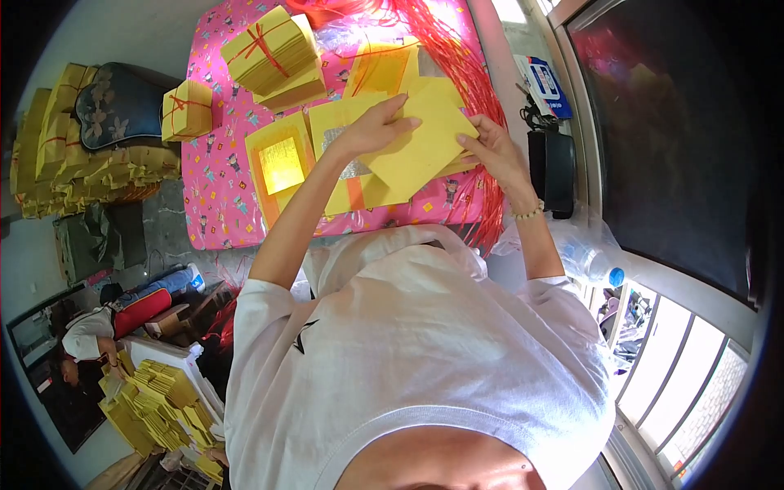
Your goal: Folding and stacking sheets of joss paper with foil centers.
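Yellow paper sheets (429,139) are held tilted above a pink patterned table cover (229,216). My left hand (376,129) is at their left side, thumb over the paper, with some fingertips hidden. At the right edge my right hand (496,153) pinches the paper between thumb and fingers. Beneath and to the left are yellow sheets with a silver foil square (353,168), partly covered by my left forearm. Beside them is yellow paper with a shiny gold foil square (282,166). More yellow paper with an orange patch (384,69) is behind the held sheets.
Red-tied yellow paper bundles (265,53) and a smaller tied bundle (187,111) are at the back left. Long red strands (469,90) trail down the table's right side. Stacked yellow bundles (98,175) and a dark cushion (118,106) are left. Another person's arm (108,349) reaches over yellow stacks (167,400).
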